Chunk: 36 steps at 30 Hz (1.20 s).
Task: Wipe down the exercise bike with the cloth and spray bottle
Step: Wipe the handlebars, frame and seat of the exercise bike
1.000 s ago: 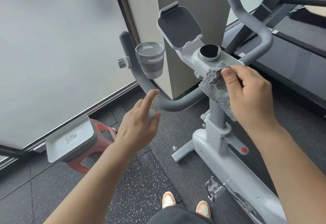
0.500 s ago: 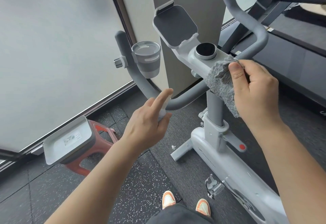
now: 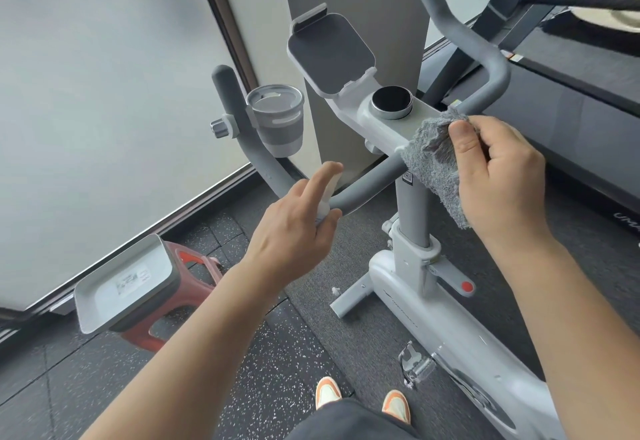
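Speckled gym floor (image 3: 104, 387), frosted window at left | grey tray (image 3: 121, 283) on red stool (image 3: 194, 266) by window | my left hand (image 3: 294, 228) clasps small white spray bottle (image 3: 83, 197), forefinger raised, beside handlebar (image 3: 363, 186) | exercise bike (image 3: 433, 318) centre-right | my right hand (image 3: 502, 176) pinches grey cloth (image 3: 433, 162) against console's right edge.
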Each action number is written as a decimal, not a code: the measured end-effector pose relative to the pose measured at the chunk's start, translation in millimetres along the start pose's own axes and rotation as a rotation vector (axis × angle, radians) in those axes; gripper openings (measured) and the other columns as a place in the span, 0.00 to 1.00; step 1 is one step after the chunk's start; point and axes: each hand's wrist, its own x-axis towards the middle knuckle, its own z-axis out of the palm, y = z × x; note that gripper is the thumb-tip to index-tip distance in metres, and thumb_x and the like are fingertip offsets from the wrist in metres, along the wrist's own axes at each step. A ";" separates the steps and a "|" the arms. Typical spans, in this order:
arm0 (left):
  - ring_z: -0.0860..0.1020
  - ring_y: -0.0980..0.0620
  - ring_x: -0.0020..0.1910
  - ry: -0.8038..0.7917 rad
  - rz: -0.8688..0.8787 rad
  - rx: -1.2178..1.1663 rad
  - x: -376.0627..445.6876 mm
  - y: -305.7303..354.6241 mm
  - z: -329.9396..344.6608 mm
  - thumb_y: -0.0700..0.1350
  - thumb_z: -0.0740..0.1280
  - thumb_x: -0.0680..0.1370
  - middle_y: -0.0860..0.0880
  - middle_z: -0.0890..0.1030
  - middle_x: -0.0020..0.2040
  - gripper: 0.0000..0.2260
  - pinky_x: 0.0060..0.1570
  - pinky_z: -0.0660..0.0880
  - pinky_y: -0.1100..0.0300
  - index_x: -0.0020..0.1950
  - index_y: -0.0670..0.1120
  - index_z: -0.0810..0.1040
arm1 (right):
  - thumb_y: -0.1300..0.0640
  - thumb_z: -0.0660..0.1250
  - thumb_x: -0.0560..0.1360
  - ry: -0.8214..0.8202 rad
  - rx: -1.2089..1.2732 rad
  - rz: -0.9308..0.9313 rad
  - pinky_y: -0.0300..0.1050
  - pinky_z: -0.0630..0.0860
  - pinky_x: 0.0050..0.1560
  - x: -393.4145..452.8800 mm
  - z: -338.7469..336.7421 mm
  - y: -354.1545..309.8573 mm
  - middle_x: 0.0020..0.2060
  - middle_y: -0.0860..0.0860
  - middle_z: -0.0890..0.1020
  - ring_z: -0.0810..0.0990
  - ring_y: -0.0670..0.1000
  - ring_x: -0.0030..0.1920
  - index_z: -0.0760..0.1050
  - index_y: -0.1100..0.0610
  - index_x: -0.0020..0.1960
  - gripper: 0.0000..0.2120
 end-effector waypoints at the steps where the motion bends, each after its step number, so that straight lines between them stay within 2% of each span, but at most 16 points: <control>1: 0.73 0.46 0.35 0.005 -0.006 0.001 0.4 -0.2 0.2 0.47 0.65 0.78 0.48 0.76 0.50 0.25 0.35 0.70 0.54 0.73 0.53 0.61 | 0.50 0.59 0.82 0.001 -0.001 -0.001 0.24 0.63 0.47 0.3 -0.2 0.3 0.43 0.54 0.80 0.71 0.43 0.44 0.78 0.61 0.51 0.16; 5: 0.74 0.46 0.36 0.018 -0.020 0.000 1.8 -4.3 1.7 0.47 0.65 0.78 0.47 0.76 0.50 0.28 0.36 0.71 0.53 0.76 0.55 0.59 | 0.49 0.58 0.82 -0.002 -0.011 -0.002 0.22 0.62 0.47 2.2 -0.3 1.9 0.43 0.50 0.78 0.71 0.43 0.44 0.78 0.60 0.52 0.16; 12: 0.73 0.46 0.36 0.023 -0.052 -0.011 2.2 -10.3 -2.5 0.47 0.66 0.77 0.47 0.77 0.56 0.26 0.37 0.64 0.57 0.72 0.55 0.61 | 0.49 0.58 0.82 -0.018 -0.008 -0.001 0.23 0.62 0.46 5.9 2.6 2.2 0.42 0.49 0.76 0.71 0.44 0.43 0.78 0.60 0.52 0.16; 14: 0.71 0.48 0.34 0.035 -0.050 -0.016 0.8 -12.7 -2.7 0.47 0.67 0.77 0.48 0.77 0.53 0.26 0.36 0.64 0.57 0.72 0.55 0.61 | 0.49 0.59 0.82 -0.019 -0.009 -0.006 0.22 0.62 0.46 5.9 3.8 2.4 0.41 0.49 0.76 0.70 0.43 0.43 0.78 0.60 0.51 0.16; 18: 0.72 0.48 0.34 0.072 -0.066 -0.023 -2.8 -17.5 -3.7 0.48 0.67 0.77 0.54 0.73 0.47 0.26 0.35 0.65 0.57 0.73 0.55 0.62 | 0.49 0.58 0.82 -0.020 -0.003 0.002 0.27 0.64 0.45 5.5 8.0 2.9 0.41 0.48 0.76 0.72 0.45 0.42 0.78 0.60 0.51 0.16; 21: 0.69 0.50 0.32 0.074 -0.061 -0.025 -6.4 -22.8 -4.0 0.49 0.67 0.78 0.52 0.74 0.47 0.26 0.33 0.64 0.58 0.74 0.55 0.62 | 0.50 0.58 0.82 0.009 -0.023 0.014 0.21 0.60 0.45 7.2 11.8 2.5 0.42 0.48 0.75 0.68 0.41 0.43 0.78 0.61 0.51 0.16; 25: 0.68 0.52 0.32 0.063 -0.065 -0.025 -9.3 -28.6 -3.9 0.50 0.66 0.78 0.49 0.78 0.55 0.26 0.34 0.63 0.59 0.75 0.54 0.61 | 0.49 0.56 0.82 0.049 -0.003 0.046 0.31 0.62 0.43 15.0 17.0 0.8 0.41 0.47 0.75 0.69 0.42 0.42 0.76 0.60 0.51 0.16; 28: 0.69 0.52 0.33 0.061 -0.068 -0.022 -10.8 -31.1 -4.5 0.50 0.66 0.78 0.48 0.78 0.55 0.26 0.34 0.63 0.59 0.75 0.53 0.62 | 0.48 0.55 0.83 0.088 0.004 0.048 0.38 0.62 0.41 16.1 33.1 -2.4 0.40 0.51 0.78 0.73 0.52 0.40 0.75 0.59 0.52 0.16; 31: 0.74 0.49 0.37 0.058 -0.060 -0.025 -11.8 -34.6 -3.9 0.51 0.65 0.78 0.47 0.78 0.58 0.26 0.36 0.66 0.58 0.75 0.53 0.61 | 0.46 0.53 0.82 -0.055 -0.012 -0.001 0.43 0.67 0.40 2.1 66.1 3.8 0.40 0.55 0.81 0.78 0.58 0.42 0.74 0.58 0.54 0.17; 32: 0.75 0.48 0.39 0.059 -0.057 -0.028 -12.3 -35.6 -3.5 0.50 0.65 0.78 0.47 0.78 0.60 0.26 0.36 0.66 0.59 0.75 0.52 0.62 | 0.44 0.51 0.82 -0.139 -0.014 -0.025 0.45 0.71 0.43 -5.9 77.8 7.0 0.40 0.55 0.81 0.79 0.59 0.43 0.74 0.58 0.54 0.20; 33: 0.75 0.49 0.39 0.063 -0.057 -0.030 -12.7 -36.5 -3.2 0.50 0.65 0.78 0.47 0.78 0.61 0.26 0.37 0.66 0.59 0.75 0.52 0.62 | 0.42 0.49 0.82 -0.212 -0.033 -0.050 0.50 0.74 0.50 -13.6 88.1 10.6 0.43 0.56 0.82 0.80 0.60 0.47 0.74 0.58 0.54 0.22; 35: 0.72 0.52 0.37 0.072 -0.068 -0.037 -13.5 -38.0 -3.7 0.50 0.66 0.78 0.47 0.78 0.60 0.26 0.37 0.66 0.59 0.75 0.52 0.62 | 0.43 0.52 0.81 -0.276 -0.111 -0.091 0.59 0.66 0.67 -24.7 104.2 20.2 0.56 0.58 0.81 0.75 0.62 0.62 0.75 0.58 0.57 0.22; 36: 0.71 0.53 0.36 0.078 -0.075 -0.041 -13.9 -38.8 -4.3 0.50 0.67 0.78 0.47 0.78 0.60 0.26 0.36 0.66 0.59 0.75 0.52 0.63 | 0.43 0.54 0.80 -0.284 -0.138 -0.103 0.60 0.61 0.71 -27.6 107.7 23.8 0.61 0.59 0.79 0.71 0.63 0.67 0.75 0.59 0.59 0.22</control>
